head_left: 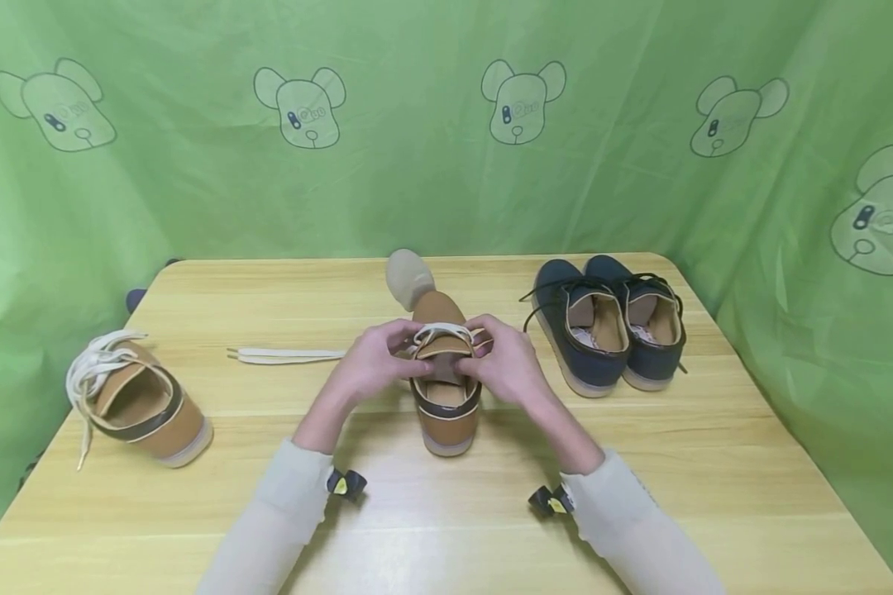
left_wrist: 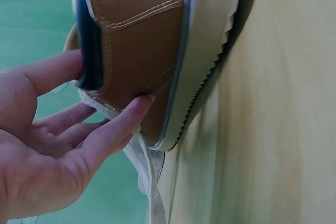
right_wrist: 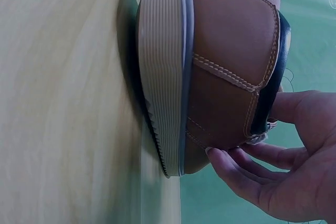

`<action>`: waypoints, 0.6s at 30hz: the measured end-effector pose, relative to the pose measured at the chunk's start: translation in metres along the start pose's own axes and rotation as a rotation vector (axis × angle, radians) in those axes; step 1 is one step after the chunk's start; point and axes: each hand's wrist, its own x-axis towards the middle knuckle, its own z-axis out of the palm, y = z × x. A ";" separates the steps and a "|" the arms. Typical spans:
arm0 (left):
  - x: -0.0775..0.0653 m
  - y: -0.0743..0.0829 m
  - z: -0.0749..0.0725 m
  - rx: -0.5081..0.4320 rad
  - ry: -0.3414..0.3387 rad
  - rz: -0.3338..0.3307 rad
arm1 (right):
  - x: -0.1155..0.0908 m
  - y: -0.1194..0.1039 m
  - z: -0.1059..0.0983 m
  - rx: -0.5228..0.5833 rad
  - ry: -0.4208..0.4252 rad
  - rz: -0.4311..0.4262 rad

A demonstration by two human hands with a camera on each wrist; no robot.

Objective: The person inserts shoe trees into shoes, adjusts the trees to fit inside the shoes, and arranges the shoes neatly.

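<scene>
As left hand (head_left: 368, 362) and right hand (head_left: 512, 364) — half-closed — grip it, the brown shoe (head_left: 444, 372) points lengthwise at the table's far edge (head_left: 305, 266).

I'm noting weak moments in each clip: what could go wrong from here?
The white lace on the table runs up to the left hand, so it might snag on that hand or its sleeve.
The left and right hand hold opposite sides of the middle brown shoe, so an uneven pull could twist it.
Its toe sits close to the grey oval piece, so a forward push might shift that too.
</scene>
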 end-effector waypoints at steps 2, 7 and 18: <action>-0.001 0.000 -0.002 -0.011 -0.021 -0.005 | 0.000 0.000 0.000 -0.003 0.002 -0.005; -0.001 0.000 -0.006 -0.022 -0.052 -0.021 | 0.000 0.000 0.000 -0.011 -0.004 -0.018; -0.001 -0.001 -0.007 -0.053 -0.069 -0.046 | 0.001 -0.001 -0.002 -0.005 -0.018 -0.027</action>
